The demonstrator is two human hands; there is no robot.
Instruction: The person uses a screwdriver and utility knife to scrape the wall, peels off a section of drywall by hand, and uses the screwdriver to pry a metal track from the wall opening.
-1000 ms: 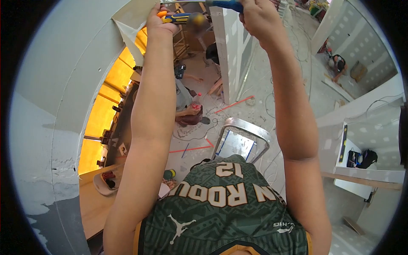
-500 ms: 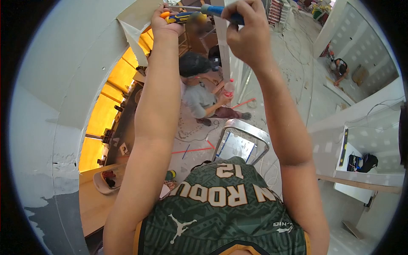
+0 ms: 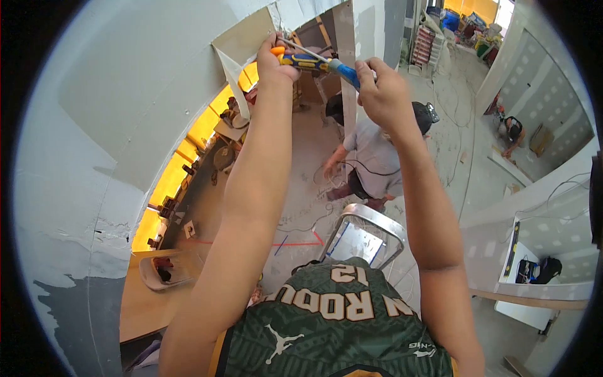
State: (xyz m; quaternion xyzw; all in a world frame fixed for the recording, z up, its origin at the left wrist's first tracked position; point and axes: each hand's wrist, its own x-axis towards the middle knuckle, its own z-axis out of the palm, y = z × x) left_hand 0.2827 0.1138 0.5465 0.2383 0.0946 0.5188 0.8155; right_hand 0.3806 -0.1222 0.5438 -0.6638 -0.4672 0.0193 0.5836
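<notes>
Up at the cut lower edge of the wall panel (image 3: pixel 245 38), my left hand (image 3: pixel 276 66) is closed around a blue-and-yellow-handled tool (image 3: pixel 304 61) with an orange end. What kind of tool it is cannot be made out. My right hand (image 3: pixel 388 94) grips a screwdriver (image 3: pixel 345 71) by its blue handle. Its metal shaft slants up and left across the other tool, and its tip is by my left fingertips, close to the panel. Exactly what the tip touches is hidden.
Below my arms a stepladder's metal rail (image 3: pixel 374 217) rises in front of me. A person in a grey shirt (image 3: pixel 377 154) is beneath my right forearm. Another person (image 3: pixel 514 131) crouches at far right. A plastic bin (image 3: pixel 164 271) rests at lower left; cables lie on the floor.
My view has shifted, and both hands appear farther right and lower. The screwdriver has gone from nearly level to slanting. The person below, earlier holding a bottle, is now farther right under my arm.
</notes>
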